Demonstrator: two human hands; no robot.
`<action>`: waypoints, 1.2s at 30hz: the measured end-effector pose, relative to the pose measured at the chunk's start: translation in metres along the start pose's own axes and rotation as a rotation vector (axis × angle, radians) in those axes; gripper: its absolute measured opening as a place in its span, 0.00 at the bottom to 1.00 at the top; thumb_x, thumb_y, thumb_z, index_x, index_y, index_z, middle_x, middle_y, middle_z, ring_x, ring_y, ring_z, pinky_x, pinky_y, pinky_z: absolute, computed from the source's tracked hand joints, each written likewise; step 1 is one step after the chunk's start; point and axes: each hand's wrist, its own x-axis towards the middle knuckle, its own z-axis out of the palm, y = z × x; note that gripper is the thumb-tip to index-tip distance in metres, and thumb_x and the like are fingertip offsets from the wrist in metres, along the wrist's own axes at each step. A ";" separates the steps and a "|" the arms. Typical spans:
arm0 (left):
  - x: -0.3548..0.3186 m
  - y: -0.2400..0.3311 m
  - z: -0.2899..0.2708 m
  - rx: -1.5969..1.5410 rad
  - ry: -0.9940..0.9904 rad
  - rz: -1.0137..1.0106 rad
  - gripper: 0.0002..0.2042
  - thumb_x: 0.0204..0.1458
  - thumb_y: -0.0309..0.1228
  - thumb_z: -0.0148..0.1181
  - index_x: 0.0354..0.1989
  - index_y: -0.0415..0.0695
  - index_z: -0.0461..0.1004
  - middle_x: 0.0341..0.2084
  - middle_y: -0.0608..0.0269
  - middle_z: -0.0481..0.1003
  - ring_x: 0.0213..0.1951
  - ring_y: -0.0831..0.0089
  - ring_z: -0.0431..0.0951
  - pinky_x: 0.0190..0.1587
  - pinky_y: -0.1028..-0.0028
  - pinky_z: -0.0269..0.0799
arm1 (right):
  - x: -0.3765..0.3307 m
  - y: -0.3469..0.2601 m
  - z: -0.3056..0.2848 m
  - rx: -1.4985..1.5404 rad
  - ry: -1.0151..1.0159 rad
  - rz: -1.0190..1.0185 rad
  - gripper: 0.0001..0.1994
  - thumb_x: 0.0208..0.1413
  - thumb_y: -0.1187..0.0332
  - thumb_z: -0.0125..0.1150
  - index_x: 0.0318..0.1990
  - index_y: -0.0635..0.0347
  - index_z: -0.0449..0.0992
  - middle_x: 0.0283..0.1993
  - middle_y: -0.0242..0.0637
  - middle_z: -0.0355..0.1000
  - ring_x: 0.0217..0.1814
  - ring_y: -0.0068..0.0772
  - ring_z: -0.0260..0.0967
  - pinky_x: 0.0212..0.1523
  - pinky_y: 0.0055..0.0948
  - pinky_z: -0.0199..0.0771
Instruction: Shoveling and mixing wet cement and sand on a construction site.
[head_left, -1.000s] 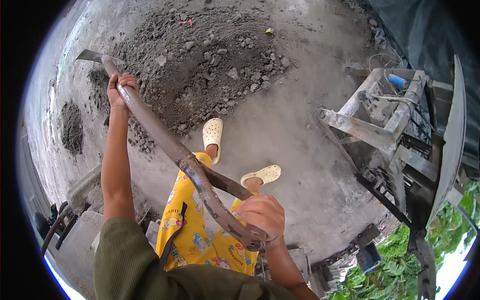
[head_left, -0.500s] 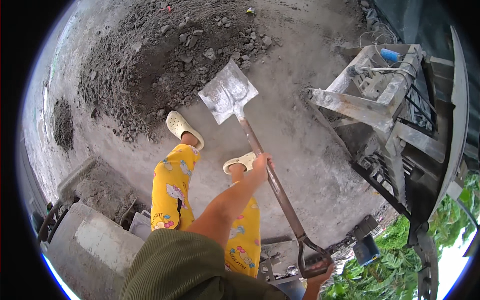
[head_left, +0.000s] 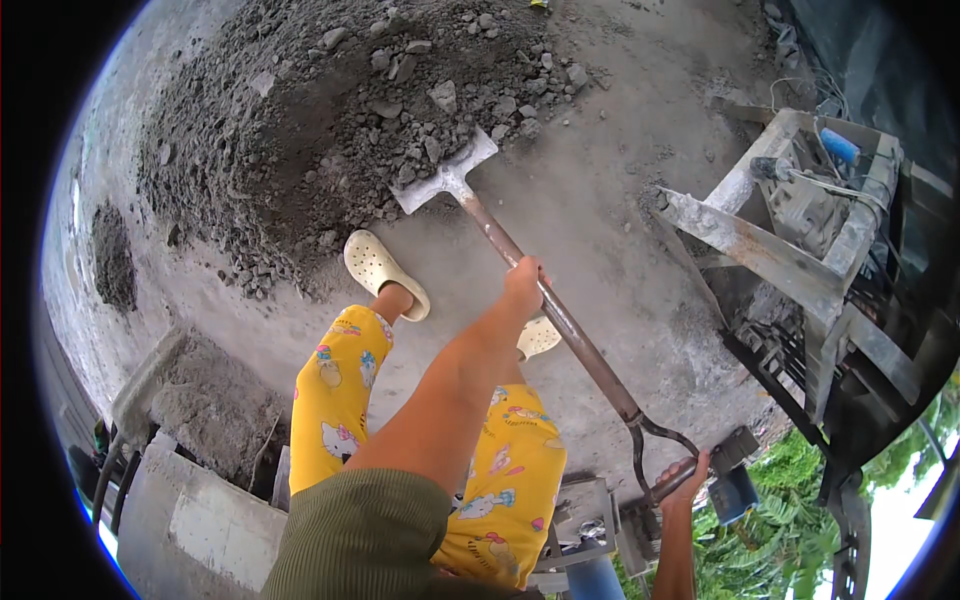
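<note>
A shovel [head_left: 590, 355] with a brown shaft slants across the middle of the head view. My left hand [head_left: 524, 286] is wrapped round its shaft below the blade. At the lower right, my right hand [head_left: 686, 480] grips the crossbar of its dark D-shaped handle. The shovel's pale metal blade [head_left: 452, 178] has its front part in the near edge of a grey heap [head_left: 290, 130] of loose gravelly material. Grey rubble partly covers the blade. My left foot, in a cream clog [head_left: 383, 272], stands beside the heap; the other clog [head_left: 540, 337] is partly hidden behind my left forearm.
A dusty metal frame machine [head_left: 770, 255] with a blue cylinder [head_left: 840, 146] stands at the right. A trough [head_left: 215, 400] of grey powder lies at the lower left, and a small grey pile [head_left: 113, 255] at the far left. Green plants [head_left: 790, 520] show at the lower right.
The shovel blade has gone from lying bare at the heap's edge to being pushed partly into the rubble. Both hands have moved with it, the right one upward and rightward in view.
</note>
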 end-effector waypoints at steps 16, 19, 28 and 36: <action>-0.154 0.091 -0.094 -0.086 -0.072 0.005 0.05 0.35 0.27 0.51 0.18 0.46 0.61 0.13 0.67 0.60 0.15 0.74 0.62 0.20 0.72 0.62 | -0.096 0.078 -0.065 0.149 -0.258 -0.212 0.22 0.46 0.46 0.44 0.18 0.57 0.60 0.10 0.33 0.56 0.09 0.29 0.56 0.12 0.27 0.61; -0.190 0.183 -0.120 -0.096 -0.158 0.131 0.05 0.35 0.27 0.51 0.15 0.47 0.60 0.11 0.68 0.62 0.14 0.76 0.63 0.18 0.74 0.62 | -0.129 0.116 -0.014 0.104 -0.495 -0.290 0.24 0.44 0.44 0.45 0.19 0.59 0.62 0.13 0.34 0.59 0.15 0.31 0.59 0.18 0.28 0.62; -0.256 0.422 -0.212 -0.480 -1.123 0.129 0.06 0.43 0.24 0.46 0.19 0.43 0.57 0.14 0.72 0.57 0.17 0.82 0.60 0.26 0.79 0.59 | -0.296 0.054 0.143 0.044 -1.176 -1.667 0.22 0.32 0.55 0.66 0.26 0.64 0.65 0.21 0.38 0.66 0.20 0.35 0.64 0.23 0.28 0.66; -0.213 0.255 -0.092 -0.415 -1.011 0.395 0.09 0.45 0.32 0.51 0.24 0.40 0.61 0.17 0.72 0.61 0.20 0.81 0.63 0.29 0.76 0.64 | -0.143 0.082 0.042 0.156 -0.791 -0.673 0.23 0.40 0.47 0.54 0.26 0.63 0.63 0.21 0.38 0.62 0.24 0.32 0.62 0.26 0.29 0.63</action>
